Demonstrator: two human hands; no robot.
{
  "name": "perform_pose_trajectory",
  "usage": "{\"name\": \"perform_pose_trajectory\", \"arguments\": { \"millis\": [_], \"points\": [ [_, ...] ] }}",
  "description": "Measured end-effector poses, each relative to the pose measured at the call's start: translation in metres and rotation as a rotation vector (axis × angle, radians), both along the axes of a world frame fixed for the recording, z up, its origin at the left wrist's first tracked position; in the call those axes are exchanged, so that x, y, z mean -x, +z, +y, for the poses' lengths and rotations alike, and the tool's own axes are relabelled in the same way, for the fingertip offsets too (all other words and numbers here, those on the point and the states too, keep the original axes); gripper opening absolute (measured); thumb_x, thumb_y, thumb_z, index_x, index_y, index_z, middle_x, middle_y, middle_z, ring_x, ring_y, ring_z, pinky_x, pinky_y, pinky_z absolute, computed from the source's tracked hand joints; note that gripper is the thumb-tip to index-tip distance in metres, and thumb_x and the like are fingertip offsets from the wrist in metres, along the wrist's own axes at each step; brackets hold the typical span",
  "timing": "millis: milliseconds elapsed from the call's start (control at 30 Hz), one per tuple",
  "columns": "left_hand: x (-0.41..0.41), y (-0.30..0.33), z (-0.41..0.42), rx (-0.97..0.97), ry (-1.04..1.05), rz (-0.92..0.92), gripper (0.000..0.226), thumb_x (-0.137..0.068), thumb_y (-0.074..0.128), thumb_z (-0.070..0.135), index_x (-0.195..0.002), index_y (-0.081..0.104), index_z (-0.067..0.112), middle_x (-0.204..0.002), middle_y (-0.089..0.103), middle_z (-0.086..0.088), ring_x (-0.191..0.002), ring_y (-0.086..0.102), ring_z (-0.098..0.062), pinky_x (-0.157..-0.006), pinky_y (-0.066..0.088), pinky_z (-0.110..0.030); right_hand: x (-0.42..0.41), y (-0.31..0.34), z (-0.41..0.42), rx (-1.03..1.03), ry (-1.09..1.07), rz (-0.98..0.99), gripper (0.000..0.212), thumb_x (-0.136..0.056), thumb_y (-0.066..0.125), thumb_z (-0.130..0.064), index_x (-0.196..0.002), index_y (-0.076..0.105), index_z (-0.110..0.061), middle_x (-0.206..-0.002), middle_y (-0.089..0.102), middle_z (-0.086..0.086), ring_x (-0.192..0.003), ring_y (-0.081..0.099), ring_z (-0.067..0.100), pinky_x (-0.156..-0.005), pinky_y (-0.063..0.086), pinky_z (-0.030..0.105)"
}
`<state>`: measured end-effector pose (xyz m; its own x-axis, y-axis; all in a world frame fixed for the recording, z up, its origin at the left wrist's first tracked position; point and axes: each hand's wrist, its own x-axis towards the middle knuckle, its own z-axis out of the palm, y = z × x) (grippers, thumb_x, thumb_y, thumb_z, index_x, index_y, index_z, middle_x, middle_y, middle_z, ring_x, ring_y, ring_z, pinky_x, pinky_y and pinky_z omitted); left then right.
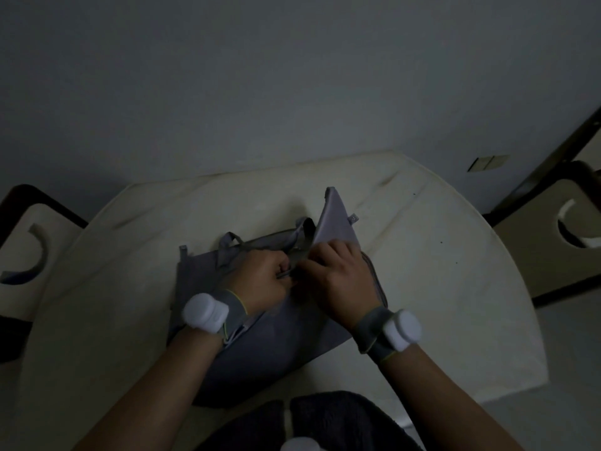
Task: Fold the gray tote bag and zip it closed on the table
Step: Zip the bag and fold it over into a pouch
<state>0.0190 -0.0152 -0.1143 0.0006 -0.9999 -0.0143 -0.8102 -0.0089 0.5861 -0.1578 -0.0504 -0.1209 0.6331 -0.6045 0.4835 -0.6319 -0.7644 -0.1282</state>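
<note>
Nearest the camera: dark fuzzy fabric [325,418] on the person's lap, at the bottom edge, with both forearms reaching forward over it. Each wrist carries a gray strap with a white round device: left wrist device [205,312], right wrist device [402,330].

Gray tote bag [276,340] lies on the pale rounded surface [455,288], centre, its near edge reaching the surface's near rim. Bag is partly folded: one triangular corner flap [335,219] stands up on the far right side; handle loops [232,242] lie bunched along the far edge.

Left hand [260,281]: fingers curled, pinching a thin dark strap or edge of the bag at its middle. Right hand [338,278]: fingers bent down onto the bag right beside the left hand, at the base of the raised flap; appears to grip the fabric, though the fingertips are hidden. The two hands nearly touch.

Lighting dim. Chair backs with cut-out handles stand at both sides: left chair [22,255], right chair [553,249]. Plain wall [292,76] behind.
</note>
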Motion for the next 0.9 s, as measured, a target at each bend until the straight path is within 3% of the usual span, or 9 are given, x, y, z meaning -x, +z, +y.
{"name": "perform_pose_trajectory", "arguments": {
  "millis": [233, 433, 567, 733, 900],
  "points": [
    [0.001, -0.001, 0.000, 0.035, 0.026, -0.023, 0.024, -0.067, 0.060, 0.022, -0.055, 0.045, 0.035, -0.048, 0.050, 0.006, -0.053, 0.057, -0.017, -0.052, 0.046, -0.028, -0.009, -0.006, 0.005, -0.087, -0.098, -0.003, 0.008, -0.079, 0.065, -0.016, -0.082, 0.063, -0.009, -0.086, 0.060, 0.012, -0.075, 0.050, 0.030, -0.066, 0.038, 0.038],
    [0.004, -0.002, -0.001, 0.044, 0.048, 0.031, 0.006, -0.070, 0.063, 0.017, -0.065, 0.058, 0.018, -0.058, 0.063, -0.002, -0.059, 0.060, -0.020, -0.056, 0.050, -0.031, -0.012, -0.005, 0.011, -0.105, -0.194, -0.040, 0.012, -0.075, 0.068, -0.003, -0.078, 0.056, -0.005, -0.077, 0.053, 0.016, -0.072, 0.048, 0.032, -0.068, 0.030, 0.036],
    [0.006, -0.001, 0.001, 0.028, 0.075, 0.046, 0.010, -0.074, 0.066, 0.019, -0.067, 0.059, 0.020, -0.060, 0.064, -0.002, -0.061, 0.060, -0.020, -0.058, 0.046, -0.028, -0.012, -0.010, 0.018, -0.021, -0.239, -0.044, 0.007, -0.086, 0.061, -0.006, -0.080, 0.057, -0.005, -0.078, 0.052, 0.015, -0.073, 0.040, 0.030, -0.065, 0.034, 0.040],
    [0.006, 0.000, 0.003, 0.017, 0.110, 0.085, 0.010, -0.075, 0.068, 0.022, -0.069, 0.063, 0.016, -0.058, 0.063, -0.002, -0.061, 0.061, -0.021, -0.059, 0.048, -0.029, -0.007, -0.018, 0.015, -0.142, -0.244, -0.031, 0.002, -0.084, 0.060, -0.004, -0.085, 0.061, -0.003, -0.083, 0.056, 0.016, -0.076, 0.050, 0.032, -0.074, 0.041, 0.040],
    [0.011, 0.005, 0.004, 0.031, 0.121, 0.059, 0.009, -0.075, 0.069, 0.020, -0.073, 0.066, 0.013, -0.064, 0.067, -0.007, -0.064, 0.061, -0.020, -0.060, 0.046, -0.027, -0.006, -0.009, 0.017, -0.167, -0.268, -0.077, 0.015, -0.087, 0.064, -0.021, -0.081, 0.059, -0.008, -0.081, 0.054, 0.012, -0.076, 0.045, 0.030, -0.066, 0.037, 0.038]
  ]
}}
